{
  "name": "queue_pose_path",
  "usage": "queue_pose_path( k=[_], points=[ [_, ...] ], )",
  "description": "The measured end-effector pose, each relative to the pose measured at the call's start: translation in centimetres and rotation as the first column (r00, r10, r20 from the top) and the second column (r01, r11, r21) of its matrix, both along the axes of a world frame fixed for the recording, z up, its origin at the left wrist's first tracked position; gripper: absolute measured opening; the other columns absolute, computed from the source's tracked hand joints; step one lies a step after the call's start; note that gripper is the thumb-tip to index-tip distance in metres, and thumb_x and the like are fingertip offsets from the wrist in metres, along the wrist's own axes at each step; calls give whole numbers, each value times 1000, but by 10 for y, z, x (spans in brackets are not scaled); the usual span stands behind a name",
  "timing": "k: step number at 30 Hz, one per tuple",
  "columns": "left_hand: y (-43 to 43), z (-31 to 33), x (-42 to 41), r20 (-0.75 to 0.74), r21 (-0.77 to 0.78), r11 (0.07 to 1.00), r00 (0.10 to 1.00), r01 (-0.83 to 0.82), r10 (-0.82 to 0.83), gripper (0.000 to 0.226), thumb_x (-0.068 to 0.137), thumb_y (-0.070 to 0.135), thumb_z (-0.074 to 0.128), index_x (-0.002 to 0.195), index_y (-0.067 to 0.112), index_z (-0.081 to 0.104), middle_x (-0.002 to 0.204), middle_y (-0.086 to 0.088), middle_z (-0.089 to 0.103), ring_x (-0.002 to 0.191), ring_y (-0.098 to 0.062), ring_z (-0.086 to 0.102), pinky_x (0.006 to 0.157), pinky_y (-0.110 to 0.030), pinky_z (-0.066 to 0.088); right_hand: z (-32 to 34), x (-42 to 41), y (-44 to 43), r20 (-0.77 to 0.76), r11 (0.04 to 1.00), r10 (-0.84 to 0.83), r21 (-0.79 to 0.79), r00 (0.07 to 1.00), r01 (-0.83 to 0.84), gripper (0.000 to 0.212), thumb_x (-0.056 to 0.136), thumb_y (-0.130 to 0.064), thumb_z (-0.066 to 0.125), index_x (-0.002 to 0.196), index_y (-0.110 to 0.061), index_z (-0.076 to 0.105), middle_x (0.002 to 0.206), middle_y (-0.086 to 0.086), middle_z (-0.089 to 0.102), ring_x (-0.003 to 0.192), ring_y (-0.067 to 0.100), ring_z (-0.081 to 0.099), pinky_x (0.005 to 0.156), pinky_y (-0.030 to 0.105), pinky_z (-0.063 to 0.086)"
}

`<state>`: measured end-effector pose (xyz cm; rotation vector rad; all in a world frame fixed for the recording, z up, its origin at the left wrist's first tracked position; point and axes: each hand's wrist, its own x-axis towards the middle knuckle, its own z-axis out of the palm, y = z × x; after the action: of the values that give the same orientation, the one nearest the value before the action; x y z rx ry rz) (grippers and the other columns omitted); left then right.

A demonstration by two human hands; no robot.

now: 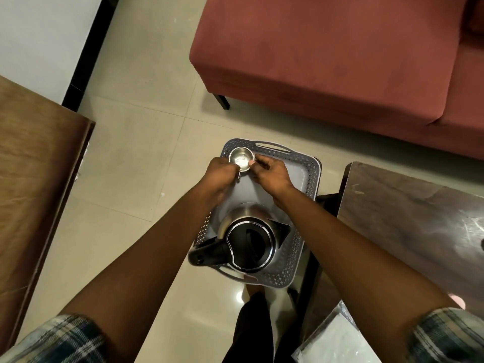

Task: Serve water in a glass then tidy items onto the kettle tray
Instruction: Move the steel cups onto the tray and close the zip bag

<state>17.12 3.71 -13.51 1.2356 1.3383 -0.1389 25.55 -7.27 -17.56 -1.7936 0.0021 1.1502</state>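
A big red sofa [327, 61] fills the upper right part of the view and stands on a pale tiled floor [146, 127]. At the left there is a brown wooden table [34, 166], and at the right a dark table [408, 218] with a shiny top. On the near corner of this dark table lies a clear plastic bag [337, 339].

Between the two tables stands a grey tray [310, 176] with perforated walls and a handle at each short end. What carries the tray is hidden under it.

On the near end of the tray stands a steel kettle [248, 242] with a black lid. Its black handle points to the left, over the tray wall, and its spout points to the right.

Both bare forearms reach over the kettle to the far end of the tray. The left hand [218, 171] has its fingers curled together on the near left rim of the steel glass [241, 158]. The right hand [272, 174] holds the right side of the glass, with the thumb on the rim and the index finger along the far side; its other fingers are bent.

The steel glass is upright in the far left corner of the tray, just beside the wall. I cannot tell if there is water inside.
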Motion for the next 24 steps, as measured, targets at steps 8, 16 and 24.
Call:
queue_pose_path(
  k=[8,16,24],
  points=[
    [-16,90,-19,107,213,954,966,210,-236,23,101,4,60,121,9,71,119,-9,72,104,-25,67,95,-38,54,68,-3,-78,94,997,-73,24,993,71,38,105,-30,68,141,-18,66,131,3,72,122,22,69,105,44,59],
    [-137,188,11,243,398,872,883,286,-401,30,102,14,66,131,12,69,128,-6,72,107,-15,66,100,-29,52,176,-5,-228,96,949,-288,161,953,271,13,107,-21,64,115,-22,75,103,-7,77,94,13,70,77,26,57],
    [-320,185,61,265,352,864,847,359,-460,27,102,13,66,128,11,70,127,-3,72,121,-17,67,113,-42,51,218,36,-402,159,940,-314,191,936,283,27,108,-18,62,130,-7,72,127,14,74,118,26,70,96,39,60]
  ],
)
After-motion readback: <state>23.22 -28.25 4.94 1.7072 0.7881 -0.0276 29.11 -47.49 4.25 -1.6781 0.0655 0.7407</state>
